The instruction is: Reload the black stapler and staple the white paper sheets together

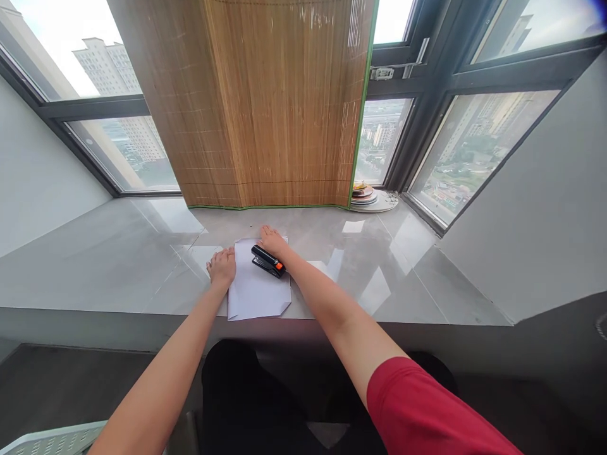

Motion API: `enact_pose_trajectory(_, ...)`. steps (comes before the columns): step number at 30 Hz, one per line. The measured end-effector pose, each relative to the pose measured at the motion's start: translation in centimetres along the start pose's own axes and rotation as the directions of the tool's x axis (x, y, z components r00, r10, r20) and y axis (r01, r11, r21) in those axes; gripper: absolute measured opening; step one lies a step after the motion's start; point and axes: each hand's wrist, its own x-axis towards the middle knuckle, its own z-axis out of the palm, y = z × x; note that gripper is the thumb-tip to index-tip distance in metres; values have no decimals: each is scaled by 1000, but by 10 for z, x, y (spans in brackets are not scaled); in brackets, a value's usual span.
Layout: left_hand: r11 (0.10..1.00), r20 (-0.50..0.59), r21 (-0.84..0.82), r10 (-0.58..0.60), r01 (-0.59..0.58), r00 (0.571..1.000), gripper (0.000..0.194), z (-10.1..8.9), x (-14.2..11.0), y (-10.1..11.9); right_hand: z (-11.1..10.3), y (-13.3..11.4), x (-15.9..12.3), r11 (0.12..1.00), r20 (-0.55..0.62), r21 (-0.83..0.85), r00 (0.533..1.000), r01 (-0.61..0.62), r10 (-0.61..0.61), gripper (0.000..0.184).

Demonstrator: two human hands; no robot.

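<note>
My view: 1 black stapler (268, 261), orange patch, atop white paper (258, 291) on sill (332, 253) | left hand (222, 266), right hand (274, 241): fingers unclenched, flat at paper edges

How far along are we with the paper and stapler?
Laid out: the paper is on the sill, the stapler on top. In progress: left hand at its left edge, right hand at its top. Possibly left: stapling; I can't make out any staple.

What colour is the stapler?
The stapler is black with an orange patch; head view shows it.
</note>
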Motion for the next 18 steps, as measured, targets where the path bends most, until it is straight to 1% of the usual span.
enact_pose_trajectory(1,1000,-2,14,6,-6,1000,59,1,0,0,-7,2,-3,999,-17,-17,1000,-27,27,53)
enact_pose_trajectory(3,999,-7,45,18,-17,1000,57,1,0,0,-28,14,-13,986,-29,-94,990,-138,136,45)
enact_pose_trajectory(5,997,-12,76,31,-30,999,54,0,-1,0,-57,40,-33,940,-12,-200,960,-275,279,49)
enact_pose_trajectory(8,990,-2,128,61,-60,998,49,-1,-3,0,-111,101,-79,876,5,-294,916,-383,402,42)
enact_pose_trajectory(11,980,10,180,85,-86,996,49,-1,-4,2,-163,165,-142,793,-28,-383,864,-473,502,46)
enact_pose_trajectory(13,974,11,204,95,-95,995,51,-1,-5,3,-189,197,-184,737,-55,-422,826,-528,561,50)
enact_pose_trajectory(15,972,14,215,96,-96,995,52,-1,-5,4,-205,218,-220,679,-89,-447,784,-583,614,52)
enact_pose_trajectory(16,972,16,215,95,-96,995,53,-1,-5,4,-209,224,-234,654,-108,-452,765,-606,635,53)
enact_pose_trajectory(18,973,19,211,91,-94,996,53,-2,-5,5,-212,230,-252,616,-150,-437,728,-655,669,54)
